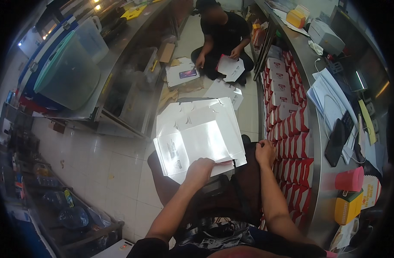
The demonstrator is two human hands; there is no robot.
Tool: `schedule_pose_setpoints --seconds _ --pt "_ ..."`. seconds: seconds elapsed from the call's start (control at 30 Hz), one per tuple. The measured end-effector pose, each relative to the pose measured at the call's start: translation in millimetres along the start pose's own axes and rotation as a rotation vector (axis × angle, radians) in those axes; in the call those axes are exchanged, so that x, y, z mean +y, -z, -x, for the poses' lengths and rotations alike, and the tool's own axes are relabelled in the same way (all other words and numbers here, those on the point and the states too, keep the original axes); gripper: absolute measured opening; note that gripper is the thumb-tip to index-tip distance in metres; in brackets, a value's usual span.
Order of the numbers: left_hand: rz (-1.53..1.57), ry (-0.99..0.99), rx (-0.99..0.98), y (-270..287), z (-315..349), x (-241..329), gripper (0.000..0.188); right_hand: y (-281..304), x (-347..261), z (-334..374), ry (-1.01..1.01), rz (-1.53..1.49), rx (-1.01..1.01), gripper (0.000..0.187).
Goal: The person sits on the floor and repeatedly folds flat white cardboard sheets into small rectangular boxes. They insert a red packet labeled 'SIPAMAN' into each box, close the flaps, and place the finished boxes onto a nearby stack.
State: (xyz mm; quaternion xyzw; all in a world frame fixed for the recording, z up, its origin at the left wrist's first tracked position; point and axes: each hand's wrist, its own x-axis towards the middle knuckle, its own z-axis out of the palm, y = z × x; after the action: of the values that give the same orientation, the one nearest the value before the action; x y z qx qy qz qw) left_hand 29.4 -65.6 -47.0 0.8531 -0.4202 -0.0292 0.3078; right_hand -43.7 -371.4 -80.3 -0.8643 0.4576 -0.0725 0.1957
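A stack of flat white cardboard box blanks [201, 133] lies across my lap, its glossy top sheet creased with fold lines and cut slots. My left hand [200, 171] is closed on the near edge of the blanks, and a bit of red shows under the edge beside it. To the right of the sheets, by my knee, my right hand [265, 153] has its fingers curled. Whether anything is inside them is hidden. Close by that hand stand rows of folded red and white boxes [293, 148].
Ahead, a co-worker [225, 36] sits on the floor holding a white sheet [231, 69]; a phone [188, 73] lies on cardboard nearby. The right counter [321, 180] bears papers, a black phone [334, 142] and a pink cup [349, 179]. At left stands a clear plastic tub [70, 75].
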Motion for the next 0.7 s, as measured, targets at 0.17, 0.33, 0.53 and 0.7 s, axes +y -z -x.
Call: schedule_pose_setpoints --seconds 0.17,0.33,0.53,0.7 --pt "0.195 0.111 0.163 12.7 -2.1 9.4 0.012 -2.2 -3.8 -2.2 -0.021 -0.008 -0.018 0.026" --pt "0.612 0.358 0.179 42.1 -8.9 17.4 0.013 -1.3 -4.6 -1.1 -0.024 0.019 -0.014 0.027" --pt "0.344 0.24 0.409 79.2 -11.7 22.8 0.016 -5.5 7.2 -6.0 0.001 -0.015 0.024 0.022" --pt "0.152 -0.171 0.467 74.9 5.1 38.2 0.027 0.6 1.7 0.7 0.012 -0.744 0.249 0.025"
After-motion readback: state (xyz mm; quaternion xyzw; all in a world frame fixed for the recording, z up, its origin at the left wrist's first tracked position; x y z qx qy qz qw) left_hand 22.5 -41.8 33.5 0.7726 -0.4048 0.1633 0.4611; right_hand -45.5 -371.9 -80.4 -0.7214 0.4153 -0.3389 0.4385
